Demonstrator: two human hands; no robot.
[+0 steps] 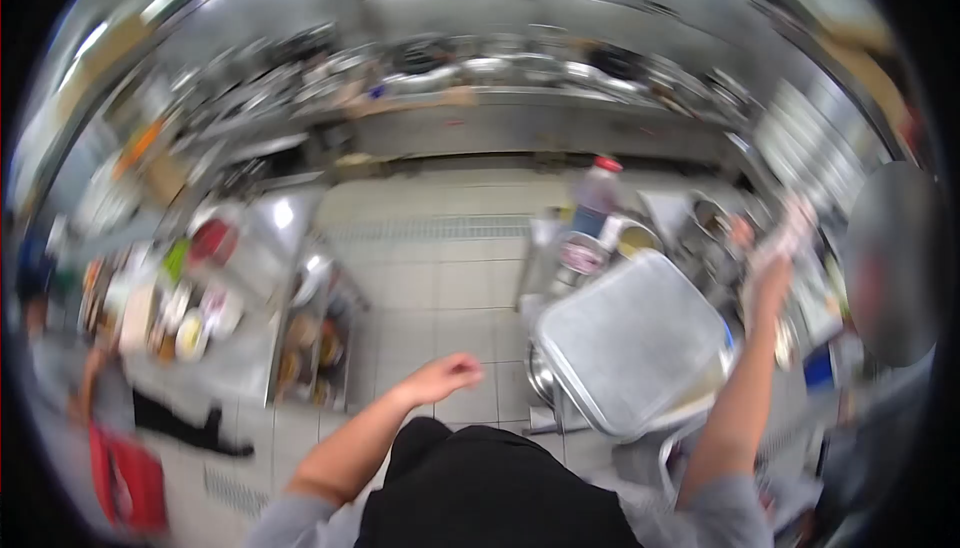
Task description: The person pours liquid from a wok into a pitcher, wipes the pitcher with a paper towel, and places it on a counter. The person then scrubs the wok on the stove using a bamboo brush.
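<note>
My left hand (447,378) hangs in front of my black apron (490,493), over the tiled floor. Its fingers are loosely curled together and nothing shows in them. My right arm stretches out past a large grey tray or lid (635,343) lying on the right-hand table. At the far end of that arm, my right hand (778,253) is smeared by motion. A pale, see-through plastic-like shape (797,216) covers or adjoins it; I cannot tell whether it is worn or held. Metal pots (708,218) stand just left of this hand.
A red-capped bottle (597,193) and a bowl of pinkish food (581,254) stand behind the tray. On the left, a steel table (255,333) carries containers. A person (75,378) stands beside it, near a red bin (128,478). A cooking line (480,133) spans the back.
</note>
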